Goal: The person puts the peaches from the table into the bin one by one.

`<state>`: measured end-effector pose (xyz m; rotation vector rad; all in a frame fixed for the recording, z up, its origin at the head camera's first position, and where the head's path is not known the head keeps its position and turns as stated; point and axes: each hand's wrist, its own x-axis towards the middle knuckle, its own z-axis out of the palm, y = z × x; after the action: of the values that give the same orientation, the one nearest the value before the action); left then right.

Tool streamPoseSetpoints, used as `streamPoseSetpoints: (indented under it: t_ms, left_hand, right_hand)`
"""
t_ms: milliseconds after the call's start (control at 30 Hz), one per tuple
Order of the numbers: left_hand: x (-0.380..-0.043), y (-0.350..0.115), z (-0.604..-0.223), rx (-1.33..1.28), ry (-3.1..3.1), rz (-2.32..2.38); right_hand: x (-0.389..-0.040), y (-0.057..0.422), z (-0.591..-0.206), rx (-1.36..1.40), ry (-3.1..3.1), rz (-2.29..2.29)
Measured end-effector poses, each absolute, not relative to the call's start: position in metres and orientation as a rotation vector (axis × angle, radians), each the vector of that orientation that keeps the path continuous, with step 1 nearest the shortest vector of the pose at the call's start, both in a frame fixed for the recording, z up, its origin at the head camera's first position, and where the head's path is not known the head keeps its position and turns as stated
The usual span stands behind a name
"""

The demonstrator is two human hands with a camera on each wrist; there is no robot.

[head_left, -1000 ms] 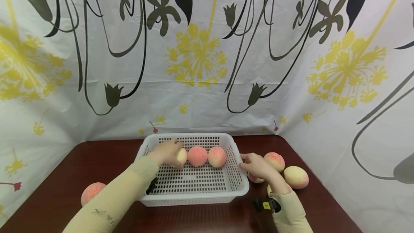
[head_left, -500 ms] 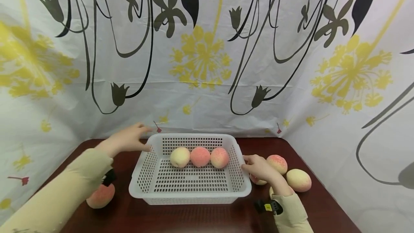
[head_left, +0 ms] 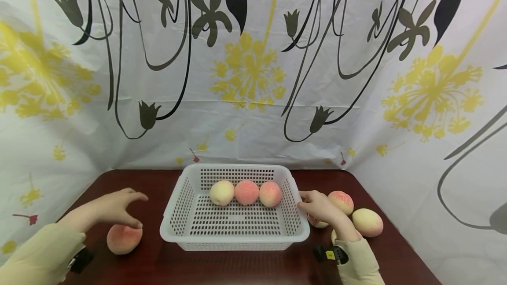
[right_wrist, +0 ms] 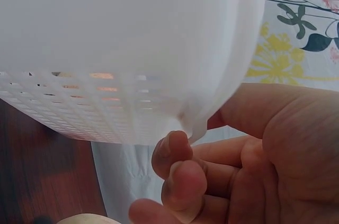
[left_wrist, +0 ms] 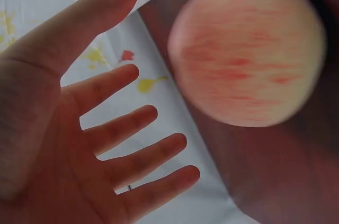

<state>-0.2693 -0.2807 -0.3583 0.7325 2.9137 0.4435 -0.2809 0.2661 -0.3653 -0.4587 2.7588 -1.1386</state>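
A white plastic basket with perforated walls stands mid-table. Its far half holds a row of peaches: a pale yellow peach, a pink peach and a pink-and-yellow peach. On the right side, my right hand grips the basket rim, fingers curled under its edge in the right wrist view. My left hand hovers over a lone pink peach left of the basket. Its fingers are spread, and the left wrist view shows a gap between them and this peach.
Several more peaches lie right of the basket around my right forearm, including a pink one and a pale one. A floral white sheet hangs behind and beside the dark red-brown table.
My left hand has let go of the pale yellow peach in the basket, leaving it beside the other two. It has moved left, out over the lone peach. The right hand stays on the rim.
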Motion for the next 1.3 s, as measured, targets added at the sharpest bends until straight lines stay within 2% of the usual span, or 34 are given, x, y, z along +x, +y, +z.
streamPoseSetpoints:
  t_ms: [433, 1300]
  left_hand:
    - [-0.247, -0.304, -0.395, 0.671, 2.806, 0.698]
    - [-0.235, -0.303, -0.41, 0.676, 2.877, 0.746]
  right_hand:
    - [-0.281, 0.269, -0.364, -0.481, 2.77, -1.107]
    - [-0.281, 0.267, -0.365, -0.479, 2.752, -1.116]
